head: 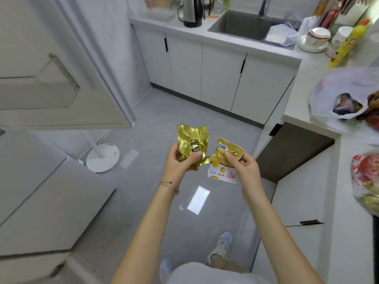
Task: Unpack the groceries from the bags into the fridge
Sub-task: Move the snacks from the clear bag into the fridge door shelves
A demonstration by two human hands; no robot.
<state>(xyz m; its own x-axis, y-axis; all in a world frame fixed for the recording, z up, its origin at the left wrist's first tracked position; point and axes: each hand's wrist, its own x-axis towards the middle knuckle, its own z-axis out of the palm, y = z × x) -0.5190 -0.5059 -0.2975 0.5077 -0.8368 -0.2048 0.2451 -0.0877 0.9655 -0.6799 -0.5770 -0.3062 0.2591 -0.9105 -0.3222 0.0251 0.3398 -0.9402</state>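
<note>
My left hand (179, 160) grips a crinkled gold foil packet (191, 143) with dark lettering, held up over the floor. My right hand (245, 166) pinches a small gold-and-clear packet (226, 151) together with a white packet (222, 175) printed with yellow dots and red letters, which hangs below it. A white plastic grocery bag (336, 89) lies open on the counter at the right, dark items inside. A second bag with red print (365, 177) sits at the right edge. The white fridge (41, 181) stands at the left, its doors closed.
White counter (297, 99) runs along the right and back, with a sink (240, 25), a kettle (192, 13), stacked bowls (317, 35) and a yellow bottle (346, 42). A fan base (103, 157) stands on the grey floor beside a white door (61, 68). A dark open recess (291, 148) sits under the counter.
</note>
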